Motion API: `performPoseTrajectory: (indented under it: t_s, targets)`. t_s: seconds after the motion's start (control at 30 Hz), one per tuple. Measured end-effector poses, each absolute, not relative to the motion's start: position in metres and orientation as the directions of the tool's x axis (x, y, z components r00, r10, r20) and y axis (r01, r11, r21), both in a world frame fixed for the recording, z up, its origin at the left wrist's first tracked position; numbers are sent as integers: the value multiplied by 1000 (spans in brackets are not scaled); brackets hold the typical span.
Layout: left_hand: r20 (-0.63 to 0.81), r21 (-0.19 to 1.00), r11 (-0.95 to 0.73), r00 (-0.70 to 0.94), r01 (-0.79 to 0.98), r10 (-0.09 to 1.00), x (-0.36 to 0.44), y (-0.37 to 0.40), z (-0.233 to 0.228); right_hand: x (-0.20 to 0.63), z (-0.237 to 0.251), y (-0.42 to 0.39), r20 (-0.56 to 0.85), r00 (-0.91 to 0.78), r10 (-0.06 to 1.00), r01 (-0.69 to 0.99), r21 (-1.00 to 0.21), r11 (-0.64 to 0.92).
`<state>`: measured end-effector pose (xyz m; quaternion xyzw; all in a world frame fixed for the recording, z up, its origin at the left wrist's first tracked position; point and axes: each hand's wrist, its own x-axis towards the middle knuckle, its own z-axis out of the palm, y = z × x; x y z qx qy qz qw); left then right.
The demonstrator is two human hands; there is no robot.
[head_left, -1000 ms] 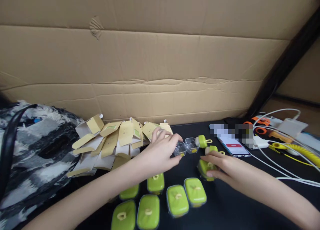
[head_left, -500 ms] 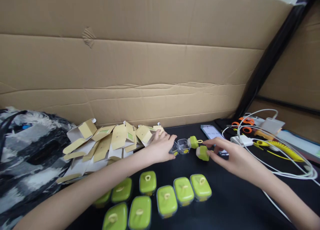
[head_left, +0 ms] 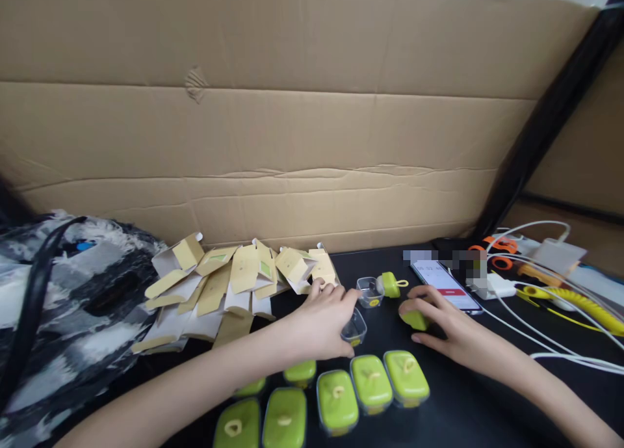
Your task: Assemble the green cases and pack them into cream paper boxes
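The left hand (head_left: 327, 315) grips a tub (head_left: 355, 329) from the sides — apparently leaving its top clear — while opposite, the right hand (head_left: 440, 319) pinches a lid (head_left: 413, 318), lidded tubs (head_left: 338, 401) sitting nearer than both hands, seemingly out of their way.
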<state>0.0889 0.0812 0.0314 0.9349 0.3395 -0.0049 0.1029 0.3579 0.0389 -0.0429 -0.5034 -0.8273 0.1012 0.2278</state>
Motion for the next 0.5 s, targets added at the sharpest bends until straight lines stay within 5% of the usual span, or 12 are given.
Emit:
performPoseTrajectory:
  t_s: [0.23,0.5]
  targets:
    - [-59,266,-710,746,653,664,79,87,25,336,-13,39,436,-320,841,721,-464,515]
    - [-70,306,-695,744,650,665,82,84,16,283,-3,53,400,-434,807,569,-573,590]
